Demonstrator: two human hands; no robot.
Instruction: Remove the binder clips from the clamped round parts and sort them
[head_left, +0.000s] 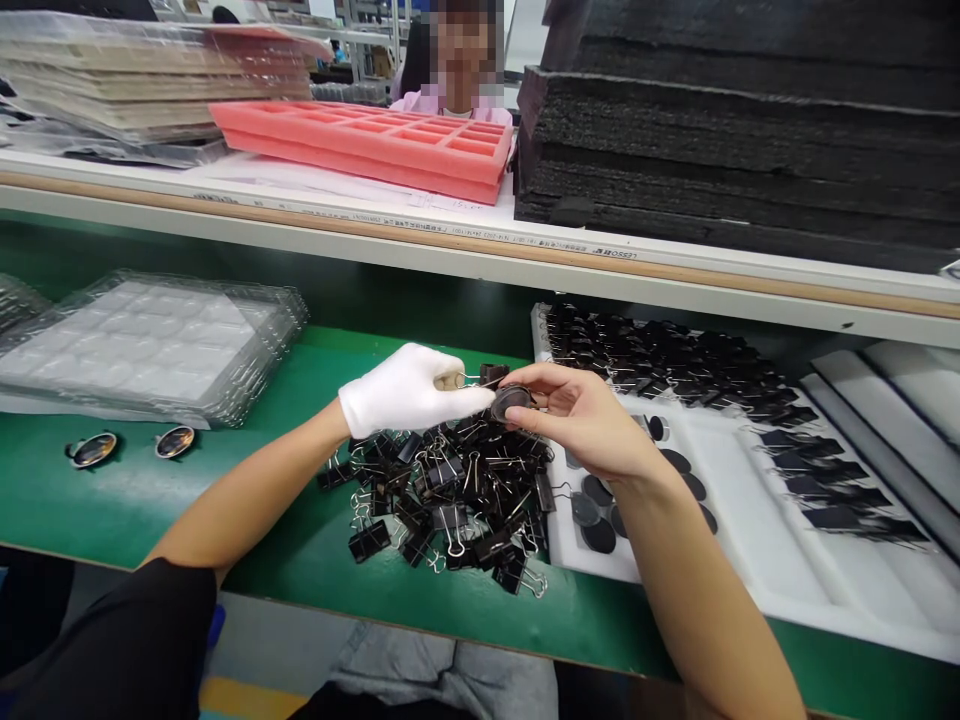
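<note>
My left hand [405, 392], in a white glove, pinches a black binder clip [491, 376] by its wire handles. My bare right hand [581, 415] holds a small dark round disc [512, 400] between thumb and fingers, pressed against the clip. Both hands hover over a heap of black binder clips [450, 495] on the green bench [112, 500]. A white foam tray [750, 520] beside my right wrist carries several dark discs [600, 535] and rows of clipped parts [660, 360].
Two shiny oval parts [94, 449] lie at the left of the bench, below a stack of clear blister trays [150, 345]. The shelf above bears a pink foam tray [375, 140] and black foam sheets [735, 130]. A person in pink [450, 100] sits opposite.
</note>
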